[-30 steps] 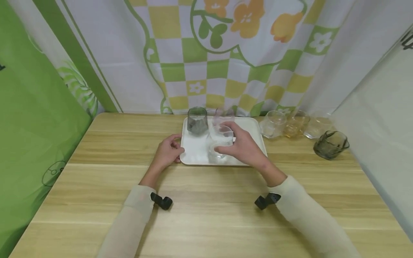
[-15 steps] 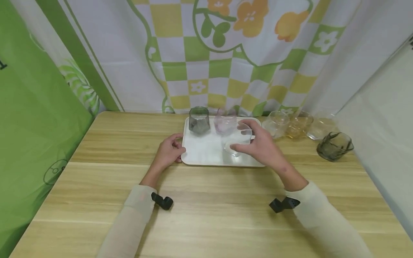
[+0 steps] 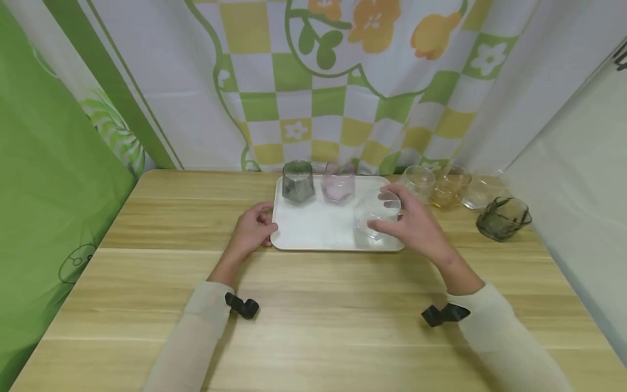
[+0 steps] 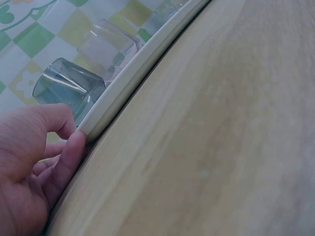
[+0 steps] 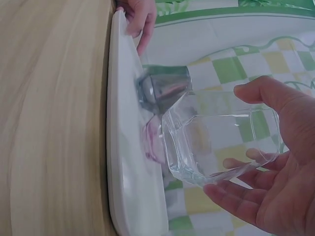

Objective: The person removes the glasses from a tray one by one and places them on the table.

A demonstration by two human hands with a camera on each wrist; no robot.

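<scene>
My right hand (image 3: pixel 416 220) holds a clear drinking glass (image 5: pixel 221 140) by its sides, thumb on one side and fingers on the other. The glass is over the right part of a white tray (image 3: pixel 313 226); in the right wrist view its base appears a little off the tray surface. My left hand (image 3: pixel 251 227) pinches the tray's left edge between thumb and curled index finger, as the left wrist view shows. At the back of the tray stand a grey glass (image 3: pixel 297 182) on the left and a pink glass (image 3: pixel 338 184) beside it.
Right of the tray, along the back of the wooden table (image 3: pixel 313 321), are a clear glass (image 3: pixel 418 179), an amber glass (image 3: pixel 449 188) and another clear glass (image 3: pixel 485 191). A dark green-grey glass (image 3: pixel 503 219) is nearer the right edge. A patterned curtain (image 3: pixel 333 109) hangs behind.
My right hand has moved right with the clear glass, from the tray's middle to its right side, uncovering the pink glass. The left hand has stayed at the tray's edge.
</scene>
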